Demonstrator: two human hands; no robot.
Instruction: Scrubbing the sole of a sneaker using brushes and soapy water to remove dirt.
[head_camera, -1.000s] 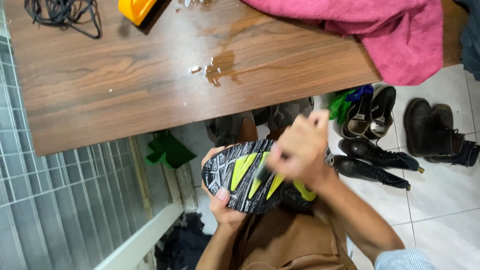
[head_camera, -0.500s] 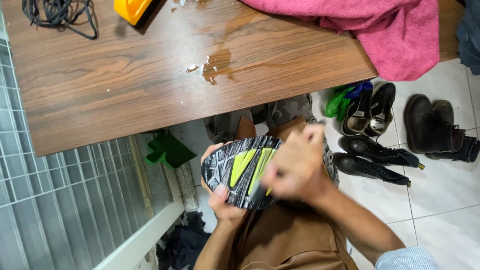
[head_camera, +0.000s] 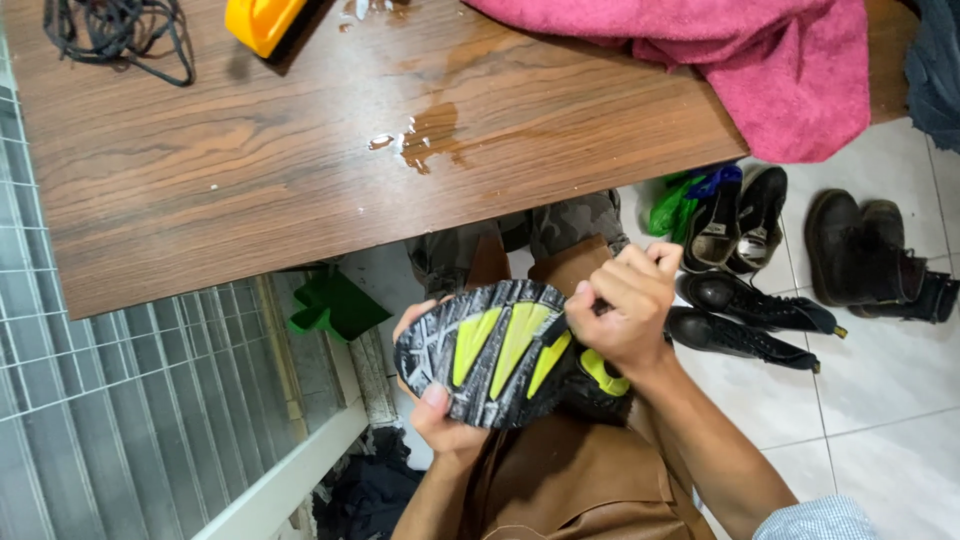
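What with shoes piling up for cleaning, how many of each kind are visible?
Black sneaker with yellow-green sole, held sole-up: 1
Black-and-white sneakers on the floor: 2
Glossy black lace-up boots: 2
Worn dark brown boots: 2
Total: 7

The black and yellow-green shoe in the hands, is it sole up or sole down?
Sole up: the black and yellow-green shoe shows its treaded underside to the camera.

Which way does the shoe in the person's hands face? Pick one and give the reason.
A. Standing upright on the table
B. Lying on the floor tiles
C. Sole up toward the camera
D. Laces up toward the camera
C: the shoe shows its black and yellow-green treaded sole to the camera, cupped from below by the left hand, with the right hand closed at its edge.
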